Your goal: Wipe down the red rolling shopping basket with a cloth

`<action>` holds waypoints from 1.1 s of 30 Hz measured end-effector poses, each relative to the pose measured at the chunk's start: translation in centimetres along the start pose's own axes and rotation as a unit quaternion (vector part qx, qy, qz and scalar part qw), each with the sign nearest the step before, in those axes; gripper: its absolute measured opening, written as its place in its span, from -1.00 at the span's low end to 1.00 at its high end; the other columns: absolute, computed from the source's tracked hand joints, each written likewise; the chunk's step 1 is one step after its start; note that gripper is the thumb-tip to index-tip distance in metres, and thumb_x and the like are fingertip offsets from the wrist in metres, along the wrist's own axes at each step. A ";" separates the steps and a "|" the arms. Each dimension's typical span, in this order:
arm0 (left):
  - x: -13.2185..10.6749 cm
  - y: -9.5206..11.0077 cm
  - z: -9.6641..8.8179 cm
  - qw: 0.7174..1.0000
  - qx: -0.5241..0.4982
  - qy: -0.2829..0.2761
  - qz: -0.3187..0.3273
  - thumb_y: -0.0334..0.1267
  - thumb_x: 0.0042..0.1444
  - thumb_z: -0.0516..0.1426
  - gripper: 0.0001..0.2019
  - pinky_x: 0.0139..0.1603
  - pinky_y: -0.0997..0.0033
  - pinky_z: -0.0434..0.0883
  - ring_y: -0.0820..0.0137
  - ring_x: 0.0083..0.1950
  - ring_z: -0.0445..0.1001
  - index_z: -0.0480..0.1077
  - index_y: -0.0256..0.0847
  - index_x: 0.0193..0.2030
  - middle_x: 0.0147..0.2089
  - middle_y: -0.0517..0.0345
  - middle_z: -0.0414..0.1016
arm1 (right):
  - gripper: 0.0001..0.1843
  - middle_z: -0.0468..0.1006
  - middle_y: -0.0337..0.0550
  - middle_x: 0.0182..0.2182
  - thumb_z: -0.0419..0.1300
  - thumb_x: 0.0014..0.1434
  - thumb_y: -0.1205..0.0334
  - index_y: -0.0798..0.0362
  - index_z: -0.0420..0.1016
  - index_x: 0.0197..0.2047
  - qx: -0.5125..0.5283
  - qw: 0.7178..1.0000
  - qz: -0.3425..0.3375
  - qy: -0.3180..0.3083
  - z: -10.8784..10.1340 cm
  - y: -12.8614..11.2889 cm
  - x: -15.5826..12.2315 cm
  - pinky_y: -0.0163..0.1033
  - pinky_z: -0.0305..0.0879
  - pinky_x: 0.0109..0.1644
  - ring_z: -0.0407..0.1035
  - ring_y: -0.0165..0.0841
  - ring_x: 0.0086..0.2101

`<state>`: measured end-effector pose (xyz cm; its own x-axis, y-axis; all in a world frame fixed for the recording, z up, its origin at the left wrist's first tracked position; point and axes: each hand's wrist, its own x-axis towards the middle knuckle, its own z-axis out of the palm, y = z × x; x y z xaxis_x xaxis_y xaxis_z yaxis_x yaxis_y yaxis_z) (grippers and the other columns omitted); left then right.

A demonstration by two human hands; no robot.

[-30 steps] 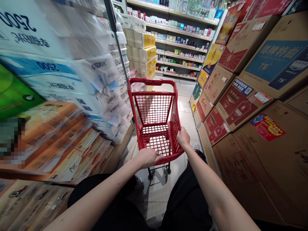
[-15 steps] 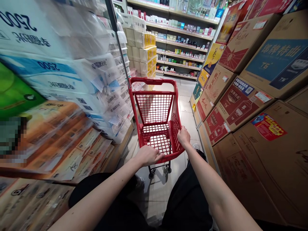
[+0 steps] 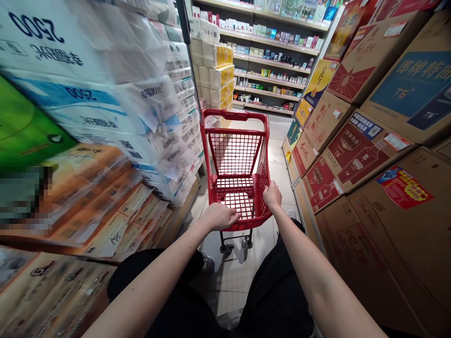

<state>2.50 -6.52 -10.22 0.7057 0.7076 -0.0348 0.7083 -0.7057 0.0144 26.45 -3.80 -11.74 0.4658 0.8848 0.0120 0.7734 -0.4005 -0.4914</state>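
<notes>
A small red plastic shopping cart [image 3: 237,155] stands on the tiled aisle floor in front of me, its mesh basket holding nothing. My left hand [image 3: 220,216] is closed over the near rim of the cart at its left corner. My right hand [image 3: 272,195] grips the near right corner of the rim. Both forearms reach forward from the bottom of the view over my dark trousers.
Stacked packs of tissue and toilet paper [image 3: 105,108] crowd the left side. Cardboard cartons [image 3: 369,155] are piled high on the right. Shelves of small goods [image 3: 268,56] cross the far end of the narrow aisle. Yellow packs [image 3: 220,70] stand ahead on the left.
The cart and both hands have shifted slightly right and forward along the aisle; the stacks on the left have slid back past me. Both grips are unchanged.
</notes>
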 end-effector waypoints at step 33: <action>-0.3 1.3 0.6 0.994 -0.014 0.057 0.097 -0.05 0.31 -0.19 -0.53 -0.42 0.44 0.22 0.37 -0.44 0.46 0.44 -0.22 -0.35 -0.43 0.04 0.53 | -0.73 0.50 0.02 -0.12 -0.13 0.34 0.20 0.08 0.24 0.01 -0.027 0.999 -0.018 -0.011 -0.9 2.1 0.6 -0.22 0.25 -0.19 0.44 -0.23 -0.16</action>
<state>3.17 -7.65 -10.82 0.8246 0.5593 0.0849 0.5583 -0.8288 0.0372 28.77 -4.30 -12.01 0.4283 0.9036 0.0099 0.8122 -0.3801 -0.4427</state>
